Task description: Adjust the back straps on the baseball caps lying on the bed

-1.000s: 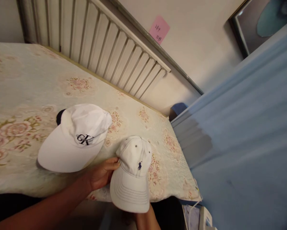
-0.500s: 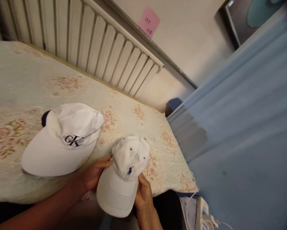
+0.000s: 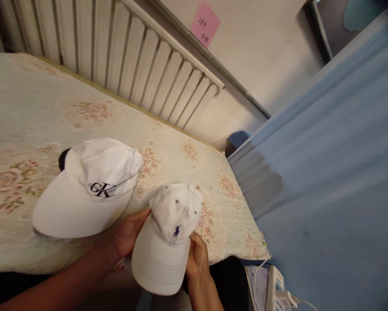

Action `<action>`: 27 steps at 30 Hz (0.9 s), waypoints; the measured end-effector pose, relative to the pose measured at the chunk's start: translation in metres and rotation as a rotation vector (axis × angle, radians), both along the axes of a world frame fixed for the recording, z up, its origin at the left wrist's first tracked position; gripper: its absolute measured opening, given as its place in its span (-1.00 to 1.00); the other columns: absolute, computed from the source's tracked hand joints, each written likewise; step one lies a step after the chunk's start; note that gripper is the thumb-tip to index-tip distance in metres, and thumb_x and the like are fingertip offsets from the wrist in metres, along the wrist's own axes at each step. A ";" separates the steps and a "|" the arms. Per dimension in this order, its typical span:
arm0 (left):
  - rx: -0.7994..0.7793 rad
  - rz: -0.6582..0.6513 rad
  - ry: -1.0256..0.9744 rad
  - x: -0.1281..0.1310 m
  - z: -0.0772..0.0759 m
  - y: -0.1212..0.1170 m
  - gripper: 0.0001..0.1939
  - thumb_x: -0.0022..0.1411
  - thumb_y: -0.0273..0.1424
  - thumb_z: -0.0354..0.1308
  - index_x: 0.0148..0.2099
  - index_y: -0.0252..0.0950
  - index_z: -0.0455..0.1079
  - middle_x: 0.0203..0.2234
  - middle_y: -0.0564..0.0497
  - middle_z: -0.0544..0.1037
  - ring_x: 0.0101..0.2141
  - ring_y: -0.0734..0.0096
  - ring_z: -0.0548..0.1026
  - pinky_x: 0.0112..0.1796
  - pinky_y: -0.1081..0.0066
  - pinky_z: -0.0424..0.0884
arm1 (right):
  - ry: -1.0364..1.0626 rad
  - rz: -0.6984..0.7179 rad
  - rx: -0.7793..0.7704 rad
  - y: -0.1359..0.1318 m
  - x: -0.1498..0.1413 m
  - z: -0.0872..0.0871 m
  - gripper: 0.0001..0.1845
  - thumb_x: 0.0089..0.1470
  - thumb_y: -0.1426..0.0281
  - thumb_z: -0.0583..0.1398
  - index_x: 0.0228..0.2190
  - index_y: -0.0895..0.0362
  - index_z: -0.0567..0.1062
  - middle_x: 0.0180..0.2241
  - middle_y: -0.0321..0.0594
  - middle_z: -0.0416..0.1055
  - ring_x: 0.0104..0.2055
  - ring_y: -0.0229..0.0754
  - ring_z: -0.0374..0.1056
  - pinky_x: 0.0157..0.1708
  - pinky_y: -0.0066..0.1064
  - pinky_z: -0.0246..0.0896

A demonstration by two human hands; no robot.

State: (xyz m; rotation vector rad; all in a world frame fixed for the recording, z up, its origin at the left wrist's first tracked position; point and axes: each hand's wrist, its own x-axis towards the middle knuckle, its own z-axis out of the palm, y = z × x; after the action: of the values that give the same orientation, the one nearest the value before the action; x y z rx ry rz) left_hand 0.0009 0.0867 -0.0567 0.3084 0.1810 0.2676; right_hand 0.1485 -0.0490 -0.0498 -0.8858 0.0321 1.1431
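Observation:
A white baseball cap (image 3: 168, 237) with a small dark blue horse-rider emblem is held between both hands at the near edge of the bed, its brim pointing toward me. My left hand (image 3: 129, 233) grips its left side, the fingers partly hidden behind the crown. On the right side my right hand (image 3: 198, 257) is closed on the cap near the brim, most fingers out of sight underneath. Left of my hands, a larger white cap (image 3: 90, 190) with black "CK" lettering lies on the bed, brim toward the lower left.
A flowered bedsheet (image 3: 168, 138) covers the bed, bounded at the back by a slatted metal rail (image 3: 142, 65). A blue curtain (image 3: 326, 181) hangs on the right. A white power strip (image 3: 275, 287) with cables stands at the lower right. A pink note (image 3: 205, 25) is on the wall.
The view has shifted slightly, so the bed and the CK cap appear a little further right. Both hands still hold the smaller cap, almost unmoved.

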 end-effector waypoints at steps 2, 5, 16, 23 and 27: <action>-0.098 -0.051 -0.008 0.000 0.003 0.000 -0.62 0.21 -0.21 0.05 -0.06 -0.36 0.47 -0.42 -0.09 0.64 -0.18 0.08 0.54 -0.12 0.20 0.38 | -0.006 0.009 0.015 -0.002 0.001 -0.001 -0.74 -0.21 0.56 0.23 -0.35 0.19 0.56 -0.39 -0.20 0.59 -0.29 -0.10 0.48 -0.03 -0.15 0.27; -0.158 -0.068 -0.022 0.000 0.004 -0.001 -0.57 0.22 -0.22 0.06 0.03 -0.40 0.41 -0.38 -0.12 0.64 -0.17 0.09 0.54 -0.07 0.20 0.35 | 0.006 0.060 0.032 -0.005 0.003 -0.003 -0.74 -0.17 0.52 0.23 -0.32 0.21 0.56 -0.35 -0.16 0.59 -0.26 -0.08 0.48 -0.03 -0.14 0.27; -0.270 -0.257 0.039 -0.002 -0.002 -0.009 -0.44 0.14 -0.08 0.10 0.04 -0.40 0.41 -0.25 -0.21 0.62 -0.10 -0.03 0.51 -0.01 0.12 0.32 | 0.057 0.147 -0.043 -0.001 -0.002 -0.013 -0.69 -0.03 0.40 0.23 -0.20 0.24 0.52 -0.23 -0.06 0.57 -0.11 0.05 0.45 -0.11 -0.08 0.34; -0.305 -0.272 0.070 -0.002 0.004 -0.009 -0.46 0.09 -0.08 0.16 -0.03 -0.40 0.45 -0.32 -0.19 0.63 -0.15 -0.07 0.53 -0.08 0.11 0.37 | 0.014 0.092 -0.032 -0.006 -0.008 -0.016 -0.72 0.01 0.37 0.23 -0.20 0.23 0.52 -0.22 -0.11 0.57 -0.05 -0.04 0.42 -0.01 -0.18 0.29; -0.244 -0.190 0.176 -0.002 0.008 -0.004 -0.49 0.08 -0.11 0.18 -0.04 -0.39 0.47 -0.37 -0.19 0.64 -0.19 -0.06 0.54 -0.12 0.11 0.40 | -0.104 0.162 0.096 -0.027 -0.024 -0.006 -0.66 -0.02 0.41 0.23 -0.14 0.15 0.51 -0.06 -0.14 0.50 0.07 -0.06 0.33 0.12 -0.18 0.14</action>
State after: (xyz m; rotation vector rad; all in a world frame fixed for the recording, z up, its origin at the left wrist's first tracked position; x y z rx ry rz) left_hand -0.0010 0.0825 -0.0488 0.1053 0.3532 0.0289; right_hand 0.1244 -0.0755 -0.0558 -0.8730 -0.1806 1.2368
